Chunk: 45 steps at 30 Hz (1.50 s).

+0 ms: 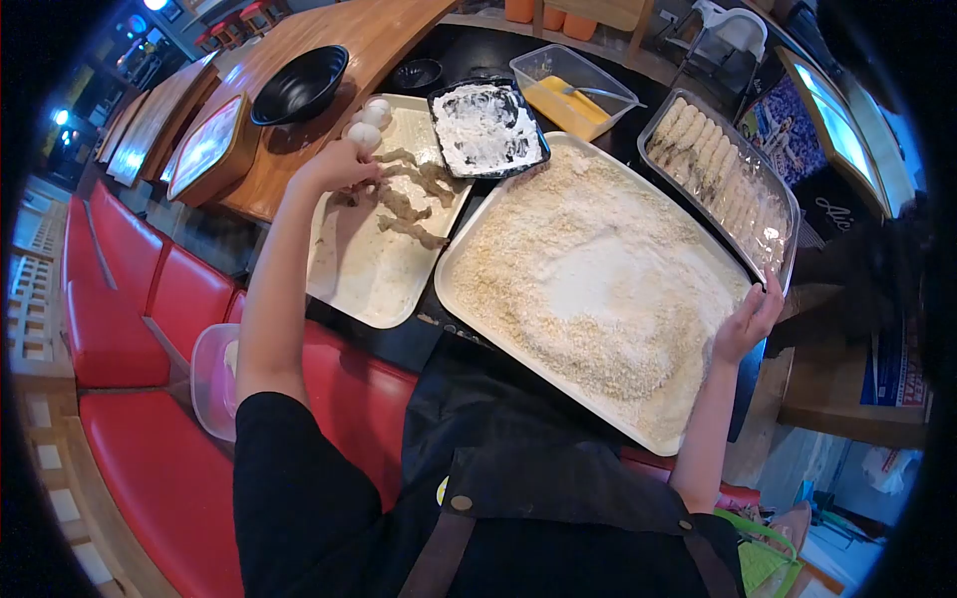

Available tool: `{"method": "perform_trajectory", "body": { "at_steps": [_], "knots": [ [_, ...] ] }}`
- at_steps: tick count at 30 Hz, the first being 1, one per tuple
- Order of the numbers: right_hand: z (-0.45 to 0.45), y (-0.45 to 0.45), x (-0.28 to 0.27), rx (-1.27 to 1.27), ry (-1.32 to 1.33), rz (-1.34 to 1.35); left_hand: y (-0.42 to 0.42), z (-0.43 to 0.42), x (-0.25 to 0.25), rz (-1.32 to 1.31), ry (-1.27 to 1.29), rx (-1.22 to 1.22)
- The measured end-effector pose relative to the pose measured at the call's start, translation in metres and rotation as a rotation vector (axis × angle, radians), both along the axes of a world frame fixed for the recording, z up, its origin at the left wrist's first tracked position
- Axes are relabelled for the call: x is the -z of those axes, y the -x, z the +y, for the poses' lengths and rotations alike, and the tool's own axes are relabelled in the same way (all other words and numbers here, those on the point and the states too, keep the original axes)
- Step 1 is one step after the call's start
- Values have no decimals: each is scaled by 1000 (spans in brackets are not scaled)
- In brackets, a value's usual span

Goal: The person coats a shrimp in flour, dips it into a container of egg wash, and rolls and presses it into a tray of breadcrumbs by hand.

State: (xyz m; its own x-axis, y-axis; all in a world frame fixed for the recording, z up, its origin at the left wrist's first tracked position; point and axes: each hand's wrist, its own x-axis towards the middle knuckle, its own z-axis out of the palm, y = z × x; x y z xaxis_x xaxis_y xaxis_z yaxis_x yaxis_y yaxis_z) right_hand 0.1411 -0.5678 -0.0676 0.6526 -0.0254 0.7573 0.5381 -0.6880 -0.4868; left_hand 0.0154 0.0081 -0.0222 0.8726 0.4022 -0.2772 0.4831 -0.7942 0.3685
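Note:
My left hand (345,167) reaches over the upper left of a cream tray (364,289), its fingers pressed together beside several raw shrimp (404,205); what they hold, if anything, is hidden. White eggs (371,118) lie just above that hand. A larger tray of pale breadcrumbs (598,289) spreads out in the middle, with whiter powder at its centre. My right hand (755,317) is at this tray's right edge, fingers extended and apart. Beyond it, a clear-covered tray (788,239) holds rows of breaded pieces (708,149). White flour (485,125) coats a black square dish at the top.
A clear container of yellow liquid (566,100) with a utensil stands at the back. To the left are a large black bowl (300,86), a small black dish (417,73) and red seats (150,448). A pink-tinted tub (211,384) sits on the seat.

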Motion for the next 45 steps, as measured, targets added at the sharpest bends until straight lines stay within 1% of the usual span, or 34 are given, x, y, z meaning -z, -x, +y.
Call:
{"method": "perform_trajectory", "body": {
  "at_steps": [2,5,8,11,14,20,23,26,32,35,38,41,44,45],
  "knots": [
    [0,-1,1,-4,-5,3,-2,-11,-7,17,11,-29],
    [-2,-2,0,16,32,-9,-8,-5,2,21,-58,92],
    [2,2,-5,-1,12,3,-12,-10,1,36,-133,104],
    [2,0,-4,6,-15,-5,-11,-11,-2,12,-154,86],
    [-1,-1,-2,-4,-6,-4,-6,-5,-2,-44,-102,81],
    [2,0,-5,-8,-30,24,5,6,0,-117,-59,-51],
    [2,0,-6,-16,-22,-6,10,3,-8,-79,-75,-153],
    [1,-1,-4,-3,-19,6,15,4,-5,-127,-221,-150],
    [-2,-4,0,-13,-36,1,24,17,3,-88,-233,-17],
    [-2,-5,2,-13,-46,8,31,15,2,-92,-79,-17],
    [-2,-5,2,-3,-42,6,31,19,6,-44,-272,122],
    [-2,-4,1,-15,-41,-2,28,22,2,58,-92,5],
    [0,-4,0,-37,-62,-19,28,24,-2,42,110,-75],
    [0,-3,0,-35,-65,-18,28,22,-5,14,133,-83]
  ]
}}
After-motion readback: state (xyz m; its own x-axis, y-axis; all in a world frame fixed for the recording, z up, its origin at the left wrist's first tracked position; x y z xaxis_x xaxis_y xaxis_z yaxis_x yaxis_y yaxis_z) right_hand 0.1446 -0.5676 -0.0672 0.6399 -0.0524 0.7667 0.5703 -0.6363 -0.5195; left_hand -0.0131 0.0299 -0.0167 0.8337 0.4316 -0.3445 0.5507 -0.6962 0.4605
